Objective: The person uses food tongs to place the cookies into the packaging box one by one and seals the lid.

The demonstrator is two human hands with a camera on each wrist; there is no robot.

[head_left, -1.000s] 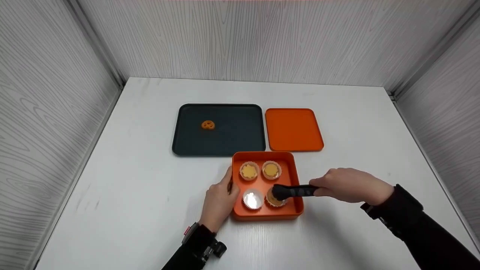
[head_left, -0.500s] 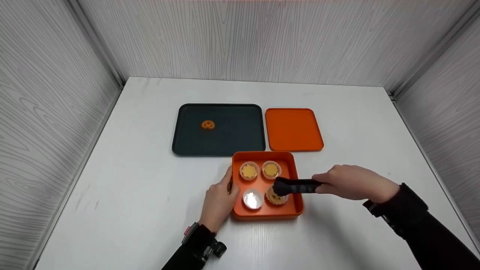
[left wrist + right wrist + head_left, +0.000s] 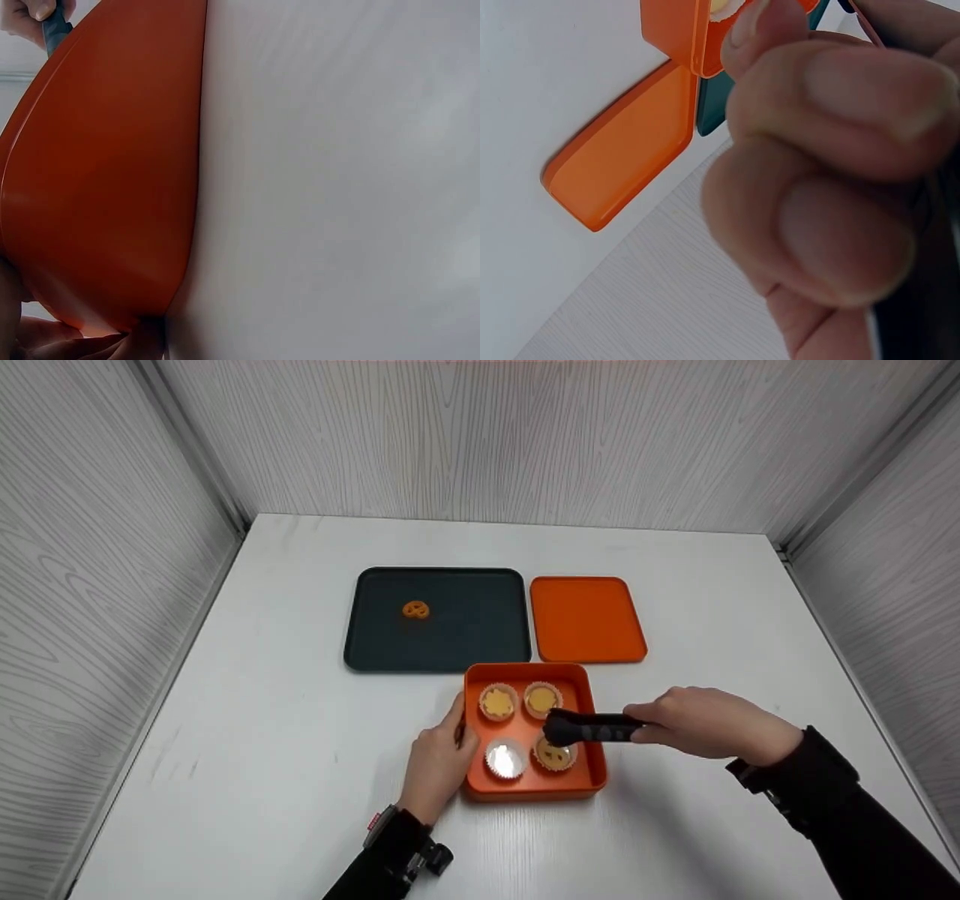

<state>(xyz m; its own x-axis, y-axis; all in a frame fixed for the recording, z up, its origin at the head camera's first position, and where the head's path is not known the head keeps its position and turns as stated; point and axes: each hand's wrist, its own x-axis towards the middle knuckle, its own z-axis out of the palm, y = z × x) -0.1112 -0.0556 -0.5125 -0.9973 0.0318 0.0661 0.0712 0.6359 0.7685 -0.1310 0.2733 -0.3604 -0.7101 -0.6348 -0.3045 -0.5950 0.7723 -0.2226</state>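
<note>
My left hand (image 3: 439, 769) holds the left wall of an orange square box (image 3: 517, 793), with the thumb at its rim; fingers (image 3: 82, 346) show at the box's corner in the left wrist view. Curled fingers of my right hand (image 3: 705, 724) grip black tongs (image 3: 600, 727), whose rounded tip is over the box's right half. Under that tip, a paper cup holds a round brown cookie with holes (image 3: 553, 756). Left of it is a white paper cup (image 3: 506, 759). Behind are two cups with yellow pieces, one a flower-shaped cookie (image 3: 496, 703), the other a round cookie (image 3: 542, 700).
A dark green tray (image 3: 480, 622) lies behind the box, bearing one pretzel-shaped cookie (image 3: 415, 610). To its right is a flat orange tray (image 3: 589, 619). Grey wood-grain panels (image 3: 480, 442) stand at the back and sides of the white table (image 3: 262, 735).
The tongs in my right hand have risen slightly off the front-right cup and moved back, uncovering more of the brown cookie. My left hand and the box stay put.
</note>
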